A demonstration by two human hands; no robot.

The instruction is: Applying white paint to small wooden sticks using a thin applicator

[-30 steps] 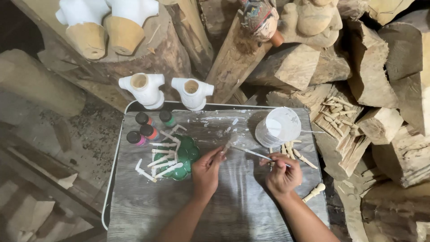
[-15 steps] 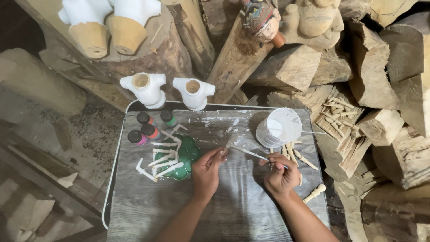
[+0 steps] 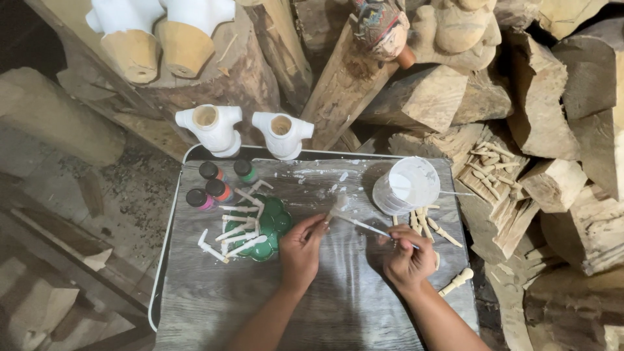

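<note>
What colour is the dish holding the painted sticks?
Green dish, clearest in the head view.

A grey wood-grain table (image 3: 214, 305) stood near, split logs (image 3: 455, 97) piled far and right, a dusty floor (image 3: 71, 195) left.

2 bare forearms forward, left hand (image 3: 300, 250) and right hand (image 3: 408, 259) pinched shut.

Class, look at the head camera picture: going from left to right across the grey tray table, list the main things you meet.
Paint bottles → green palette with white-painted sticks → left hand holding a small piece → paintbrush → right hand → white paint cup → bare wooden peg at the table's right edge.
</note>
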